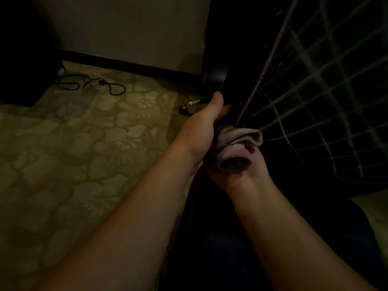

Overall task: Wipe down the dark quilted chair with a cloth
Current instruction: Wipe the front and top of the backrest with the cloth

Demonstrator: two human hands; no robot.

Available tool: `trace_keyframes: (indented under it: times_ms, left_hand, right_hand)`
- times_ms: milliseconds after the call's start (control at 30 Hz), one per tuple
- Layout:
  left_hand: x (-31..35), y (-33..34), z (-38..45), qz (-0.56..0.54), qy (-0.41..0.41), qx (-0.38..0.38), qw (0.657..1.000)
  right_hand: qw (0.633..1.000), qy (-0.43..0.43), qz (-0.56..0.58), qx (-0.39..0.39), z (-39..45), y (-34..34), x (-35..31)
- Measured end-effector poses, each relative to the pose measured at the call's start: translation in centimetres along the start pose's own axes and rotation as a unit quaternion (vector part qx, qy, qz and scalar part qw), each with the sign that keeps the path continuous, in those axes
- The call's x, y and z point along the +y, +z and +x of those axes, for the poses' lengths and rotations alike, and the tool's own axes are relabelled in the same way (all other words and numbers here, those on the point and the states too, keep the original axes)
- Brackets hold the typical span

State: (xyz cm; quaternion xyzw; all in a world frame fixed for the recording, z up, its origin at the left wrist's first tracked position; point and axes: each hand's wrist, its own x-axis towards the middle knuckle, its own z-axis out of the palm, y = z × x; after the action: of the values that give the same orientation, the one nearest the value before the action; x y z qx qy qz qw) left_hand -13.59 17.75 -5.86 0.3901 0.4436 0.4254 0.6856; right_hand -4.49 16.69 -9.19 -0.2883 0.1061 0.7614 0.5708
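The picture is dim and warm-toned — a weak yellowish light falls on the patterned carpet and the wall, while the chair sinks into near-black, only its pale stitching showing. The stitch lines are smeared by motion blur; wide-angle distortion bends the edges — the corners go dark.

Chair: right side of the view, standing on the carpet.
Left hand: on the chair's left edge, just above the cloth.
Cloth: between the two hands, against the chair.
Right hand: just below the cloth.
Carpet: left of the chair.
Cable: on the carpet, far left, near the wall.
Wall: behind the carpet.
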Motion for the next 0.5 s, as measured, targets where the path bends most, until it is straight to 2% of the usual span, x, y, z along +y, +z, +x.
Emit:
trace_keyframes:
  times_ms: [67, 133, 267, 500]
  left_hand:
    - [-0.1, 0.1, 0.0, -0.004, 0.003, 0.0, 1.0]
    - [-0.1, 0.0, 0.0, -0.003, 0.005, 0.004, 1.0]
    - [-0.2, -0.1, 0.2, -0.01, -0.004, -0.01, 1.0]
    - [0.0, -0.2, 0.0, -0.003, -0.012, -0.02, 1.0]
  right_hand:
    - [1.0, -0.001, 0.011, 0.027, 0.4, 0.4, 0.1]
    - [0.999, -0.016, -0.03, 0.041, -0.1, 1.1, -0.1]
    - [0.996, -0.045, -0.082, -0.008, -1.9, 2.0, -0.7]
    - [0.999, -0.023, -0.037, -0.004, -0.5, 0.7, -0.3]
